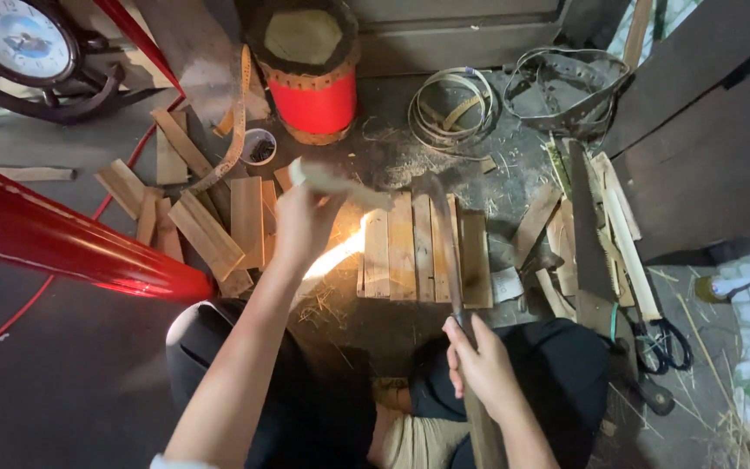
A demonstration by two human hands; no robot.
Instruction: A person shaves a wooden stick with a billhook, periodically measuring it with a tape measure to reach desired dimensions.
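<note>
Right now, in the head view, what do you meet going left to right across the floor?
Wall clock → loose wood slats → left hand holding a wood strip → row of flat slats → right hand gripping a long blade → scissors.
</note>
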